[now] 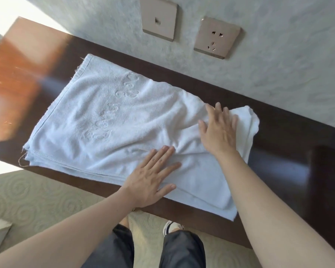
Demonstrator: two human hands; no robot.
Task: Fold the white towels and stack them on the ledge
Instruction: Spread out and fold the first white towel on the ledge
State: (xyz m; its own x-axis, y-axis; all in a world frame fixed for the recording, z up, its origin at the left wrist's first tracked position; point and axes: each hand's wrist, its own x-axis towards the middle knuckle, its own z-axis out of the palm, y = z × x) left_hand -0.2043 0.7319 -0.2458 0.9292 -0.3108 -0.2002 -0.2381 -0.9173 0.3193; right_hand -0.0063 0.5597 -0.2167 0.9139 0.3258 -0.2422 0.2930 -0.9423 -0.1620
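Probably a hotel room: dark wooden ledge (278, 132), wall sockets (218, 37), patterned carpet (37, 200).

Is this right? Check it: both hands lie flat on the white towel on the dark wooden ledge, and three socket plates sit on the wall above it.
One detail is wrong. The head view shows two wall plates, not three. The rest stands: the left hand and right hand lie flat on the white towel on the dark wooden ledge.

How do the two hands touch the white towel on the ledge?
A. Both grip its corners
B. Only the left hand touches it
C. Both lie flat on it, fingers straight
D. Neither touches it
C: the left hand and the right hand both press flat on the white towel, fingers straight.
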